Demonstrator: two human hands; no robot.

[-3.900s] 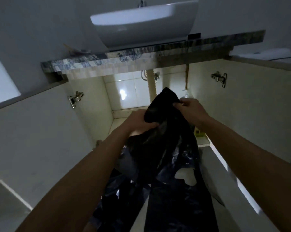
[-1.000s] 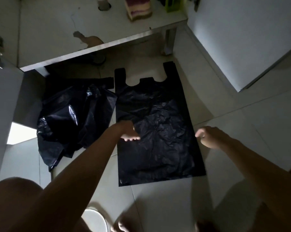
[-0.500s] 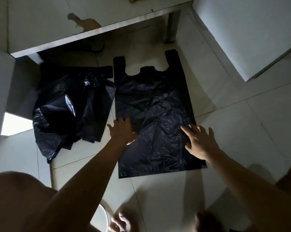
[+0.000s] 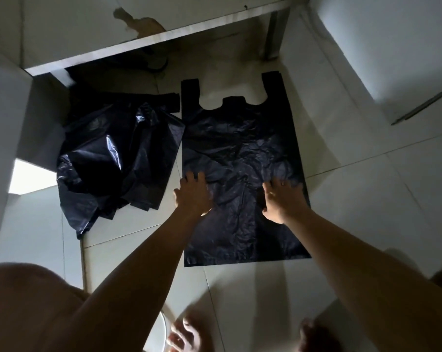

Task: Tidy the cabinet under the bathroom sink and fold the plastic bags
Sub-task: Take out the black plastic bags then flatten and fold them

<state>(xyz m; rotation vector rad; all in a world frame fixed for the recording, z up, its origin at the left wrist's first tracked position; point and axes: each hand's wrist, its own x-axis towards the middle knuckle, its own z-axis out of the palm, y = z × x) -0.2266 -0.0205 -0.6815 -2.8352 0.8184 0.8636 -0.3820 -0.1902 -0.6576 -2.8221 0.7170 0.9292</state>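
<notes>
A black plastic bag [image 4: 240, 148] lies spread flat on the tiled floor, its two handles pointing toward the cabinet. My left hand [image 4: 193, 195] presses flat on the bag's left edge with fingers spread. My right hand [image 4: 282, 199] presses flat on the bag's right half, fingers straight. To the left, a crumpled heap of black plastic bags [image 4: 113, 158] lies on the floor, its far part reaching under the cabinet.
The cabinet's bottom shelf [image 4: 151, 40] crosses the top of the view, with a metal leg [image 4: 274, 34] at its right. An open cabinet door [image 4: 392, 54] stands at the right and another door [image 4: 9, 128] at the left. My knees and feet fill the bottom edge.
A few seconds ago both hands held a bag up in front of the cabinet. It now lies flat on the floor, and both hands have gone down onto it and slid slightly forward.
</notes>
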